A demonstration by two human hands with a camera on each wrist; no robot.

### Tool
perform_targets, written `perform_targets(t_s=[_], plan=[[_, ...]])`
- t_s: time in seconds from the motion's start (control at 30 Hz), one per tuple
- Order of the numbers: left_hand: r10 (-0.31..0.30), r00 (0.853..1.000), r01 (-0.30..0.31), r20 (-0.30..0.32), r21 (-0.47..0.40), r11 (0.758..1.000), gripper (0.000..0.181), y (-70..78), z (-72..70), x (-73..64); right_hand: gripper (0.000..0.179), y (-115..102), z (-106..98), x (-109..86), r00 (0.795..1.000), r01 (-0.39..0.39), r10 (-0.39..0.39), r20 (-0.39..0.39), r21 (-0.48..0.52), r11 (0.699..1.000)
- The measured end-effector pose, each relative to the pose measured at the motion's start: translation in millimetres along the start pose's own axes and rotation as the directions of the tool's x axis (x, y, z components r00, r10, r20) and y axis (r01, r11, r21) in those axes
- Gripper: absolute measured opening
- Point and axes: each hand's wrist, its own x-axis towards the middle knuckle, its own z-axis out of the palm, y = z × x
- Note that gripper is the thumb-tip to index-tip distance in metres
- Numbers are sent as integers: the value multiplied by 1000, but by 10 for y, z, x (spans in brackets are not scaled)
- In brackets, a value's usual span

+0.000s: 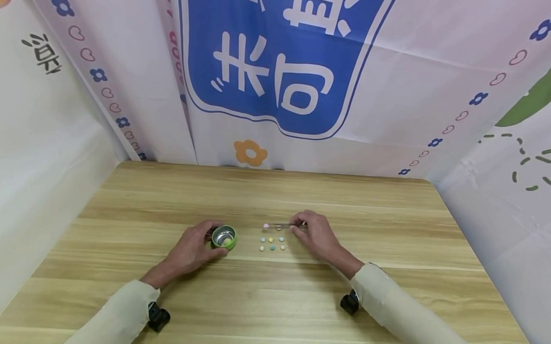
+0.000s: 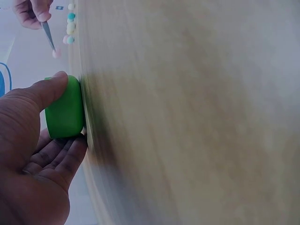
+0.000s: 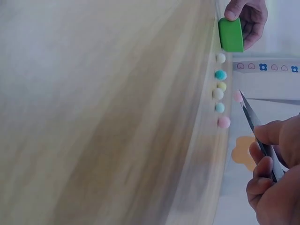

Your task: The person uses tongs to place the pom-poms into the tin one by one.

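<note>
One pink ball sits at the tip of the tweezers, which your right grip pinches, pointing left toward the green tin your left grip holds.

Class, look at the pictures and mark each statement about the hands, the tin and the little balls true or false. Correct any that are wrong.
1. The right hand holds the tweezers. True.
2. The ball at the tip of the tweezers is green. False: it is a pink ball.
3. The left hand lies flat, holding nothing. False: it grips the green tin.
4. A yellow ball lies inside the green tin. True.
5. The pink ball rests inside the green tin. False: it is held above the table, apart from the tin.
6. In the row nearest the person, a blue ball sits between two whitish balls. True.
</note>
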Motion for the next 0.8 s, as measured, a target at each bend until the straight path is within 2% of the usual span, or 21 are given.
perform_targets(t_s=[0.27, 0.6, 0.8], plan=[[-3, 1000, 3, 0, -1, 1000, 64, 3, 0, 6, 6, -164, 59, 30, 1000, 21, -21, 5, 34, 999], [2, 1000, -2, -3, 9, 1000, 63, 3, -1, 3, 5, -380, 179, 81, 995, 97, -99, 23, 56, 994], [2, 1000, -2, -2, 5, 1000, 62, 6, -4, 4, 5, -451, 267, 80, 993, 108, -112, 40, 89, 990]])
